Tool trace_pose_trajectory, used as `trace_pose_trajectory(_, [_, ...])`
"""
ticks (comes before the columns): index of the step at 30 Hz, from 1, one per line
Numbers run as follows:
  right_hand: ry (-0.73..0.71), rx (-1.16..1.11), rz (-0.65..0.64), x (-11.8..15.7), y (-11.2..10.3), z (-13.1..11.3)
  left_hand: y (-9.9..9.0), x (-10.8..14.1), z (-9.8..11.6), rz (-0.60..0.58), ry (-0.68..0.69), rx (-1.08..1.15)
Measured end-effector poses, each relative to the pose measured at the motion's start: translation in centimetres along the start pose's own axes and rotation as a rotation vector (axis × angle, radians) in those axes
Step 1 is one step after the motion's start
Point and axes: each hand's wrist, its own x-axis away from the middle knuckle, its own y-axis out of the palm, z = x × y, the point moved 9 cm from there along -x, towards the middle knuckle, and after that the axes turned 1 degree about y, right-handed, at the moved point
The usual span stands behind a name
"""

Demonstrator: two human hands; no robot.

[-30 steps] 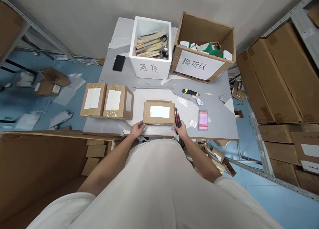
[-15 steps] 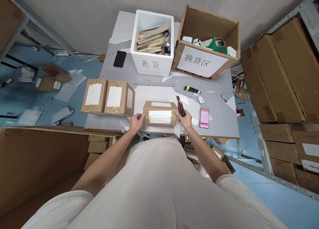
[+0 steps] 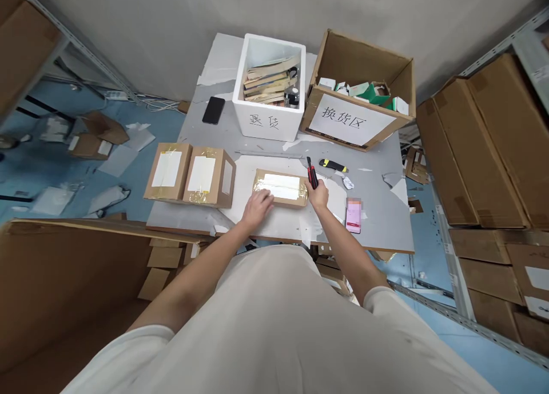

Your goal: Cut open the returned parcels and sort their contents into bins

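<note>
A small taped cardboard box [image 3: 281, 187] with a white label lies on the table in front of me. My left hand [image 3: 258, 207] rests over its near left corner, fingers laid on the edge rather than wrapped round it. A black and red utility knife [image 3: 312, 174] points away from me in my right hand [image 3: 318, 194], which is closed around its handle. The fingertips of that hand touch the box's right end. Whether the knife's blade is out is too small to tell.
Two taped boxes [image 3: 201, 176] stand at the left. A white foam box [image 3: 270, 122] and an open carton [image 3: 360, 122] stand at the back. A yellow and black cutter [image 3: 333, 165], a pink-screen phone [image 3: 354, 215] and a black phone [image 3: 213, 110] lie on the table.
The small box has tipped away from me, so its broad labelled side faces more upward. My left hand has shifted from its left end onto the near edge. The knife stays in my right hand.
</note>
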Motion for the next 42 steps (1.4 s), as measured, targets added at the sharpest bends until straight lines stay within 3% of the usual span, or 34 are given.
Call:
trace_pose_trajectory(3, [-0.219,0.065,-0.058,0.7,-0.8,-2.7,1.2,0.8,0.6,-0.038,0.065,-0.029])
trace_pose_trajectory(7, [-0.766,0.180,-0.397,3.9,0.9,-9.0,1.7,1.5,-0.3,-0.045,0.071,-0.010])
trace_pose_trajectory(10, [-0.973,0.339,-0.585,5.6,2.8,-11.4,2.1,2.1,-0.5,-0.068,0.101,-0.010])
trace_pose_trajectory(13, [-1.009,0.466,-0.641,5.7,4.1,-12.2,2.3,2.5,-0.6,-0.085,0.108,-0.018])
trace_pose_trajectory(20, [-1.041,0.571,-0.628,5.7,5.2,-13.0,2.5,2.3,-0.6,-0.090,0.102,-0.019])
trace_pose_trajectory(28, [-0.978,0.669,-0.650,6.0,4.6,-13.2,2.8,2.4,-0.9,-0.126,0.123,-0.050])
trace_pose_trajectory(34, [-0.875,0.818,-0.613,5.0,1.2,-9.9,2.6,2.3,-1.1,-0.118,0.067,0.057])
trace_pose_trajectory(42, [-0.794,0.988,-0.592,3.4,-5.9,-2.1,3.3,2.1,-1.6,-0.126,0.020,0.020])
